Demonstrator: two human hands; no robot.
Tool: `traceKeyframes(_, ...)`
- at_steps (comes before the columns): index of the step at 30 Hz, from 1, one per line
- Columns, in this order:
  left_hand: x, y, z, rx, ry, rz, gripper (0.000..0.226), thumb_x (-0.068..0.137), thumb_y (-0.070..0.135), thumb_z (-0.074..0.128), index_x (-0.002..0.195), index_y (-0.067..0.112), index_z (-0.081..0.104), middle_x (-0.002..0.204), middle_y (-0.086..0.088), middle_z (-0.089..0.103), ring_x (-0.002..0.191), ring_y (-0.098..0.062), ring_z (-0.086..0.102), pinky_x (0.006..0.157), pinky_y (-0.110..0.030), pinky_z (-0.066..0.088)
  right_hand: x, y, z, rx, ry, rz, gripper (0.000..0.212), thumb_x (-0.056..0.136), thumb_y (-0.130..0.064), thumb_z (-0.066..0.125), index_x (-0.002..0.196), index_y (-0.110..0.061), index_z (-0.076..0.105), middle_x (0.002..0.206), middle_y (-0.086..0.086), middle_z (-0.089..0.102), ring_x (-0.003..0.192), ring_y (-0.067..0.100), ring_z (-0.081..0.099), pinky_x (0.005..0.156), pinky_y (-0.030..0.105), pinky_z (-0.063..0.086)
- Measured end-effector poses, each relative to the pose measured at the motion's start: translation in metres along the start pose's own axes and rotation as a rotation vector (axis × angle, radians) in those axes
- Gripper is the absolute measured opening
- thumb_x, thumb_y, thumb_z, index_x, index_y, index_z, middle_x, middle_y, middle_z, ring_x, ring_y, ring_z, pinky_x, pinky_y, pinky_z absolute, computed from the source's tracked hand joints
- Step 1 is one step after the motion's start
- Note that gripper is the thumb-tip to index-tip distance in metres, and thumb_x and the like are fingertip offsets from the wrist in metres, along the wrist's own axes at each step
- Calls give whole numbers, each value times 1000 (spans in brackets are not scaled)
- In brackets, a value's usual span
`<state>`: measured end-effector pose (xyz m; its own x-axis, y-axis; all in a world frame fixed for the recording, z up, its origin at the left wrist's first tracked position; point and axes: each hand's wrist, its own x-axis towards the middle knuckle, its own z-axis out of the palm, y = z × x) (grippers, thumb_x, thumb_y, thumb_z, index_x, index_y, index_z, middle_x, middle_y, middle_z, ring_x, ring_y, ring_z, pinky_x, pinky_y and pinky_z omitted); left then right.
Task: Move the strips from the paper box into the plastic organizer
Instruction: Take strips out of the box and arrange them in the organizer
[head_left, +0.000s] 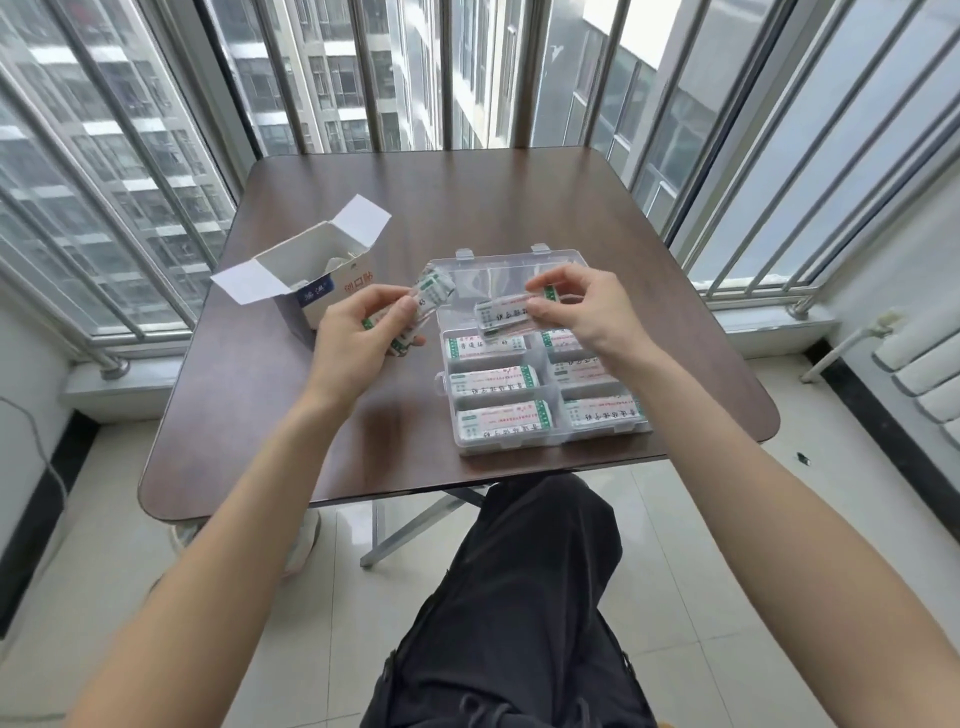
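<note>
Pinching one strip (511, 312) above the organizer (550, 436), apparently: right fingers (540, 312).

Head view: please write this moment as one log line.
left hand: holds strips | right hand: holds strip over organizer | paper box: open

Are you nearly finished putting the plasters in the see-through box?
Well along: strips already fill the clear plastic organizer's near compartments. The right hand pinches one white, green-edged strip above it, and the left hand holds a bunch of strips. The open white paper box seems to hold more.
</note>
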<state>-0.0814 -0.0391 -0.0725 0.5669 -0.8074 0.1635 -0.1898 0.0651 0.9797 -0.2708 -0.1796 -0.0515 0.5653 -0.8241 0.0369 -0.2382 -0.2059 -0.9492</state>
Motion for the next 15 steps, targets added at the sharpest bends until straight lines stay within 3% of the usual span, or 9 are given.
traceKeyframes(4, 7, -13, 3, 44, 13, -32, 5, 90, 15, 62, 93, 17, 66, 80, 0, 67, 61, -11, 66, 61, -20, 51, 10, 1, 22, -124, -74, -23, 13, 84, -8, 69, 91, -18, 65, 85, 2, 64, 76, 14, 64, 71, 25, 57)
traceKeyframes(8, 11, -18, 6, 43, 34, -60, 6, 90, 16, 63, 94, 16, 67, 79, 1, 67, 68, -12, 64, 62, -19, 50, 14, 0, 28, -498, -100, -109, 8, 84, -19, 68, 92, -20, 68, 77, -8, 61, 70, 4, 57, 66, 18, 47)
traceKeyframes(10, 13, -19, 7, 35, 31, -75, 7, 90, 16, 63, 95, 15, 67, 79, 1, 67, 70, -13, 64, 62, -19, 50, 13, -1, 27, -658, -127, -141, 10, 83, -23, 68, 92, -19, 69, 80, -8, 63, 73, 5, 53, 69, 21, 46)
traceKeyframes(12, 14, -20, 8, 47, 23, -81, 7, 90, 18, 63, 95, 16, 67, 80, 0, 67, 73, -16, 64, 61, -20, 50, 11, -3, 27, -709, -148, -139, 11, 83, -26, 68, 91, -20, 70, 84, -7, 64, 78, 8, 55, 74, 26, 47)
traceKeyframes(15, 15, -19, 9, 53, 18, -71, 6, 90, 19, 63, 93, 19, 67, 81, 2, 67, 76, -16, 64, 62, -20, 50, 10, -5, 28, -745, -146, -147, 8, 83, -27, 68, 87, -22, 71, 82, -9, 64, 76, 7, 52, 70, 26, 42)
